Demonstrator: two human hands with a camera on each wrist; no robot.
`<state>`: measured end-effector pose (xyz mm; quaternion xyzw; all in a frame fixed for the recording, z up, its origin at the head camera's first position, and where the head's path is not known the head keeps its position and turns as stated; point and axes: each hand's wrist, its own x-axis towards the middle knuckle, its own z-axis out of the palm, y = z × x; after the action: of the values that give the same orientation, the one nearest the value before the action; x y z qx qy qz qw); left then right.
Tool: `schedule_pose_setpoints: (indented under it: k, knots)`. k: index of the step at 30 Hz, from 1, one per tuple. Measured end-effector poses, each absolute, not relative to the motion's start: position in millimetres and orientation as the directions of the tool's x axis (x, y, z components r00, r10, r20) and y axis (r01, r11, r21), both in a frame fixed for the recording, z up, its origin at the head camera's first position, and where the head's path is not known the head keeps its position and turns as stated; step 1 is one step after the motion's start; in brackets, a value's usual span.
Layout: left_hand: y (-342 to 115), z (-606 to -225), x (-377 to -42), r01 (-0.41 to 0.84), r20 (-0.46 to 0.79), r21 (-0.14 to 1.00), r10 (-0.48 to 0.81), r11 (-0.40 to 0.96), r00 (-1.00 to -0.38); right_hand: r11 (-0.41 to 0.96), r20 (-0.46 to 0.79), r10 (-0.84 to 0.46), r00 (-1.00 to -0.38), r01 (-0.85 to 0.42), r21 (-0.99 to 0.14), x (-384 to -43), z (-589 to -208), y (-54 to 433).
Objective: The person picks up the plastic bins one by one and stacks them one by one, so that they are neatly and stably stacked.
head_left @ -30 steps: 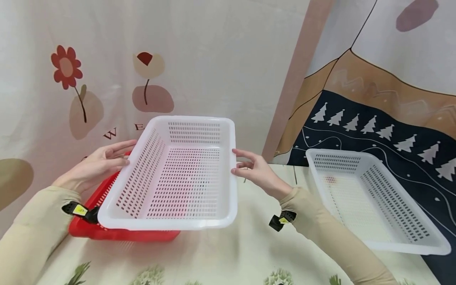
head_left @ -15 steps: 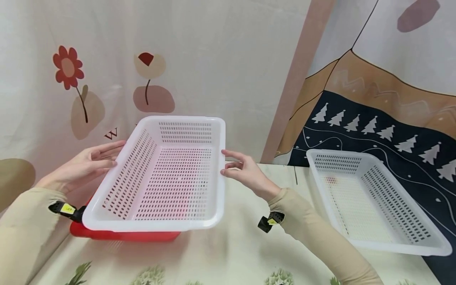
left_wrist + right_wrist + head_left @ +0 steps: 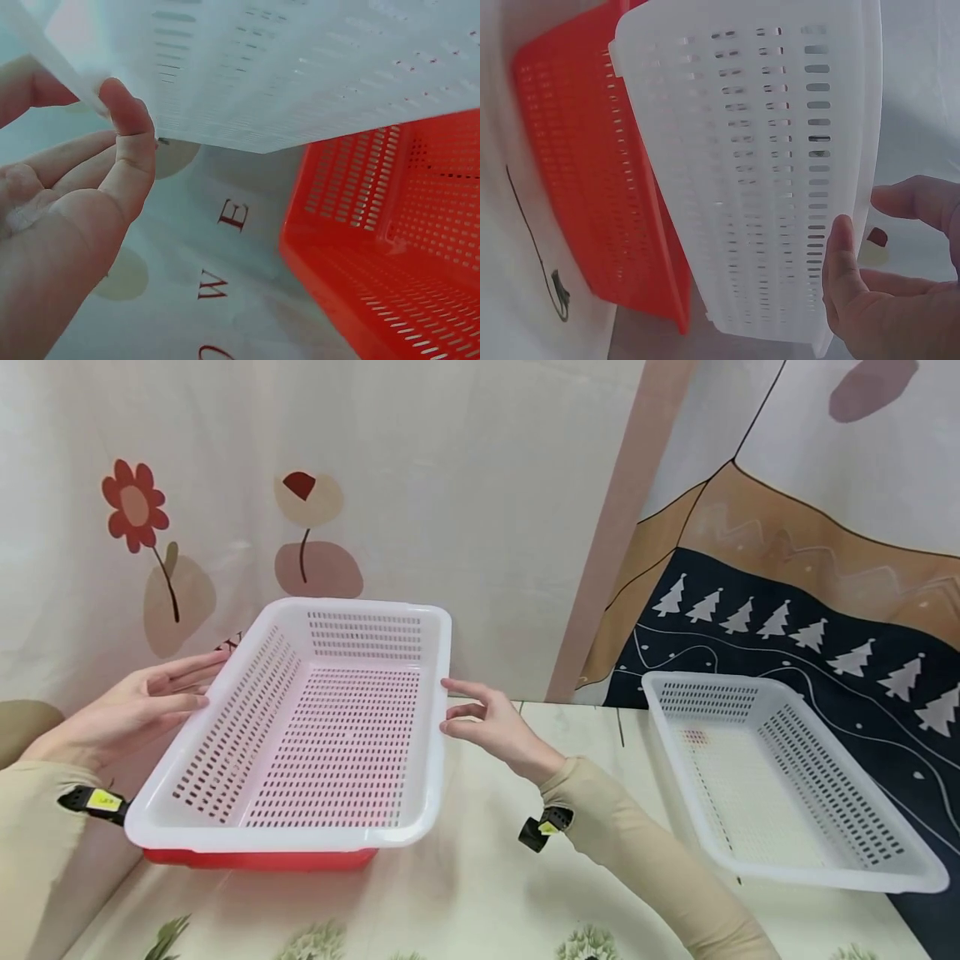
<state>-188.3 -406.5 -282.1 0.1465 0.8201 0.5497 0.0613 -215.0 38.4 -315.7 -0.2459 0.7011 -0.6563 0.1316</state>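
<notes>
Between both hands a white perforated plastic basket [image 3: 337,752] is held up, tilted a little. My left hand [image 3: 138,706] pinches its left rim; in the left wrist view the thumb and fingers of that hand [image 3: 82,180] curl at the rim's edge. On the opposite side my right hand [image 3: 498,727] pinches the right rim, and the right wrist view shows its fingertips [image 3: 843,232] against the basket's side. Beneath is a red perforated basket [image 3: 262,860], mostly hidden in the head view. Its inside [image 3: 442,195] shows in the left wrist view, with the white basket overlapping it.
A second white basket [image 3: 697,827] stands on the right part of the table. A pale cloth with printed plants covers the table [image 3: 480,902]. Behind it hangs a printed curtain [image 3: 480,485], with a dark tree-patterned panel [image 3: 787,652] at the right.
Both hands have carried the white basket leftward, so that it now covers more of the red basket. The grip on both rims is kept. The red basket and the right-hand white basket stay put.
</notes>
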Motion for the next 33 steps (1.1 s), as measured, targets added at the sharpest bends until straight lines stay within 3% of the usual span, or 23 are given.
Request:
schedule_pose_setpoints:
  k: [7, 14, 17, 21, 33]
  knots:
    - [-417.2, -285.1, -191.7, 0.084, 0.028, 0.982, 0.31, 0.167, -0.95, 0.016, 0.134, -0.512, -0.848, -0.166, -0.986, -219.2, -318.2, 29.0]
    - [-419.9, -280.7, -188.4, 0.102, 0.061, 0.973, 0.196, 0.206, -0.979, 0.009, 0.116, -0.511, -0.852, -0.14, -0.99, -220.4, -317.2, 20.1]
    - [-421.3, -279.7, -186.5, 0.048, 0.042, 0.999, 0.201, 0.025, -0.979, -0.004, 0.106, -0.517, -0.849, -0.121, -0.993, -222.6, -318.0, 15.8]
    - [-423.8, -279.7, -182.6, 0.027, 0.046, 0.996, 0.208, -0.089, -0.977, -0.033, 0.1, -0.522, -0.847, -0.097, -0.995, -225.4, -320.6, 9.3]
    - [-431.2, -302.2, -175.2, 0.086, 0.106, 0.989, 0.17, -0.122, -0.98, -0.063, 0.068, -0.523, -0.85, -0.042, -0.997, -229.2, -338.9, -3.9]
